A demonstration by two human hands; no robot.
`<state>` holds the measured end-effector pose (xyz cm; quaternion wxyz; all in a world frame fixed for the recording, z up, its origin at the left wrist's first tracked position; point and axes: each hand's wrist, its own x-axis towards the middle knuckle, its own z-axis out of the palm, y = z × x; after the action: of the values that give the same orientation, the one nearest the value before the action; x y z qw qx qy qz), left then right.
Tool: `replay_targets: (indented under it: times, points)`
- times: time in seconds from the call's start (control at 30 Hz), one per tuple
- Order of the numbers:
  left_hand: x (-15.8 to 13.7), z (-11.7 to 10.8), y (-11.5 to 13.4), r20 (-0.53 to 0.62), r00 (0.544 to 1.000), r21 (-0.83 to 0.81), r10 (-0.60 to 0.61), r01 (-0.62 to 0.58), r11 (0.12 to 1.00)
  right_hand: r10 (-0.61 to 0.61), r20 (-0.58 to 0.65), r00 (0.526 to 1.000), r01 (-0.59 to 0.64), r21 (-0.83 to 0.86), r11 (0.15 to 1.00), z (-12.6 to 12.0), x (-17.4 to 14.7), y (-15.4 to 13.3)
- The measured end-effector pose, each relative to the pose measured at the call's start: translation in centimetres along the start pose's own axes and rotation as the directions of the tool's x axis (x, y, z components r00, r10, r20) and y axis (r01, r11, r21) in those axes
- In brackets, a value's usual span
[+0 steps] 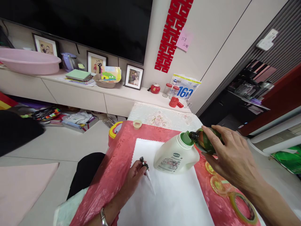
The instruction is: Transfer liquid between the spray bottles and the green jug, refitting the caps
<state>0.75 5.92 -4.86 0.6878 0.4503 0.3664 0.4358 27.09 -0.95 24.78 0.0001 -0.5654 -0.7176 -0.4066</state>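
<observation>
My right hand (230, 153) is wrapped round a dark green bottle (207, 141), tipped so its black-threaded neck points left. The bottle's mouth meets the green spout at the opening of a pale green detergent jug (176, 155), which stands uncapped on a white sheet (171, 201). Whether liquid flows between them cannot be seen. In front of the jug, on the left, my left hand (136, 172) pinches a dropper (145, 168) by its black top, with its clear tube pointing down over the sheet.
A red cloth (101, 179) covers the table. A small clear cup (137, 124) stands near its far left corner. Rolls of tape (243, 208) and yellow round pieces (217, 185) lie at right. Jars (167, 90) and a plastic pack (185, 86) sit on the cabinet behind.
</observation>
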Motion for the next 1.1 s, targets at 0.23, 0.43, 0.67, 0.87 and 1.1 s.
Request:
replay_targets:
  times: [0.23,0.43,0.67,0.87,1.1]
  points:
    - [0.07,0.19,0.24,-0.004,1.0,-0.001,0.0,0.0,1.0,-0.012,-0.01,1.0,0.012,-0.028,1.0,-0.27,0.26,-0.03]
    - [0.13,0.3,0.27,-0.01,1.0,-0.009,0.01,-0.01,1.0,-0.019,-0.005,1.0,0.019,-0.053,0.998,-0.33,0.55,-0.1]
    - [0.02,0.35,0.65,-0.008,1.0,-0.002,0.001,-0.001,1.0,-0.026,0.007,1.0,0.027,-0.051,0.998,-0.39,0.48,-0.09]
    - [-0.07,0.31,0.51,-0.015,1.0,-0.003,0.002,-0.002,1.0,-0.041,0.01,0.999,0.042,-0.079,0.996,-0.45,0.5,-0.01]
    - [-0.08,0.11,0.22,0.014,1.0,-0.016,0.015,-0.014,1.0,-0.041,0.005,0.999,0.041,-0.072,0.997,-0.52,0.71,-0.2]
